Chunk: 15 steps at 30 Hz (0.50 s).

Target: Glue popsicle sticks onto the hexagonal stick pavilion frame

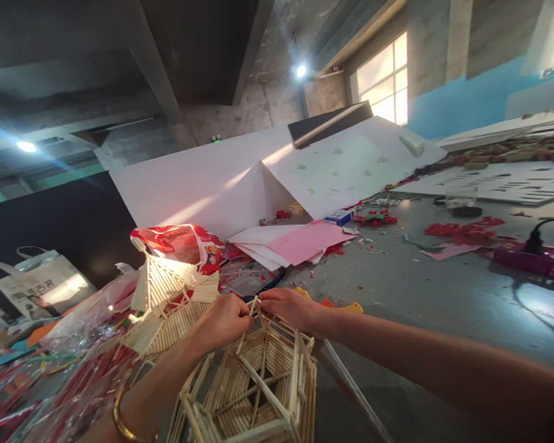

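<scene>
A many-sided frame of thin wooden craft sticks (307, 403) stands low in the middle, with layered walls and sticks crossing inside. At its far corner, my left hand (225, 317) is closed, with thumb and fingers pinching a stick near the tip. Just to the right, my right hand (290, 309) has its fingers bent and pressed onto the same corner; its fingertips are partly hidden. The two hands nearly meet there. Beside my left hand lies another stick model (159, 286) with slatted, roof-like panels.
Plastic wrapping (87, 369) and scraps cover the left. Behind are a red bag (178, 241), pink paper (305, 240) and white boards (203, 184). A purple power strip (526, 261) with a cable lies right. A clear rod (353, 384) lies beside the frame.
</scene>
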Each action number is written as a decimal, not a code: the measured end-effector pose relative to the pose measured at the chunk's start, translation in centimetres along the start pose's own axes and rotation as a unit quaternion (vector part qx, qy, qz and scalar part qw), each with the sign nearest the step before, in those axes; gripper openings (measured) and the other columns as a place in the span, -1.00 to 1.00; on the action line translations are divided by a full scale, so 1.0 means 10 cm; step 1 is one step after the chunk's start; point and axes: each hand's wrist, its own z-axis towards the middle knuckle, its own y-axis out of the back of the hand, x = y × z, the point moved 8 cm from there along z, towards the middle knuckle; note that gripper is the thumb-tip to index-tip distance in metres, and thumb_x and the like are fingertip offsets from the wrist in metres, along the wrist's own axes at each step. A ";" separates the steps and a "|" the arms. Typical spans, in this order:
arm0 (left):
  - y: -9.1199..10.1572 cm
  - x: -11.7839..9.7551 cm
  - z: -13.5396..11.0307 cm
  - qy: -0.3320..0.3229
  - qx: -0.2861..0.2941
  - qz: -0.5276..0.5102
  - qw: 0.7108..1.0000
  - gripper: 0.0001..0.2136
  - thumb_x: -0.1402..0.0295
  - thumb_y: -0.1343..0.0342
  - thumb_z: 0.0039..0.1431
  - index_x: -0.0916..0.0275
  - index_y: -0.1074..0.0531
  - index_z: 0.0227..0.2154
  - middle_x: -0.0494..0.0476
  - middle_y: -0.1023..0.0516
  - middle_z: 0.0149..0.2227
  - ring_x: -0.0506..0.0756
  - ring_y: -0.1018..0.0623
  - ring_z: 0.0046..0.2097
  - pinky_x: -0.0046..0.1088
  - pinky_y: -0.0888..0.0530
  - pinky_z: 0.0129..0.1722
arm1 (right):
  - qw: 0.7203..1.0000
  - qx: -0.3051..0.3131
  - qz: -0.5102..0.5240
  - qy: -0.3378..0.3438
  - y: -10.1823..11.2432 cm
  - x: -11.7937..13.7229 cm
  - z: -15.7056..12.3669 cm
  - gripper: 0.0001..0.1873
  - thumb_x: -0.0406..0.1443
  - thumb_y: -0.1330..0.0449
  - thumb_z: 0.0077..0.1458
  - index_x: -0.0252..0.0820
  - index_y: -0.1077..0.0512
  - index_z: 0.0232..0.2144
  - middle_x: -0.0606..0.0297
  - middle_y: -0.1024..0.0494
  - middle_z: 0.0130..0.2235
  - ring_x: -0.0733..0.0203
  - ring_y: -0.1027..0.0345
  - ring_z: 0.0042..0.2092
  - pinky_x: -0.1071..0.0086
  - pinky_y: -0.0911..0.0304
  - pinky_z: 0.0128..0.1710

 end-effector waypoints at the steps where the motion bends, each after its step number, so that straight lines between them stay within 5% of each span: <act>1: 0.00 0.00 0.00 0.002 0.001 -0.001 1.000 -0.79 0.37 0.08 -0.13 0.31 -0.30 -0.75 -0.07 -0.02 -0.69 -0.04 -0.23 -0.54 -0.56 -0.03 -0.58 | 1.000 0.002 -0.001 -0.002 0.00 0.00 0.00 -0.83 -0.28 0.02 0.00 -0.21 -0.26 -0.56 0.40 -0.20 -0.57 0.37 -0.01 -0.54 0.48 0.04 -0.55; 15: -0.07 0.10 0.04 -0.005 0.007 -0.055 0.998 -0.78 0.33 0.08 -0.12 0.32 -0.34 -0.73 -0.04 -0.19 -0.72 -0.03 -0.27 -0.54 -0.56 -0.08 -0.57 | 0.998 0.014 -0.060 0.010 0.04 0.08 0.00 -0.80 -0.26 0.04 0.03 -0.21 -0.23 -0.57 0.39 -0.19 -0.58 0.37 -0.01 -0.54 0.49 0.06 -0.59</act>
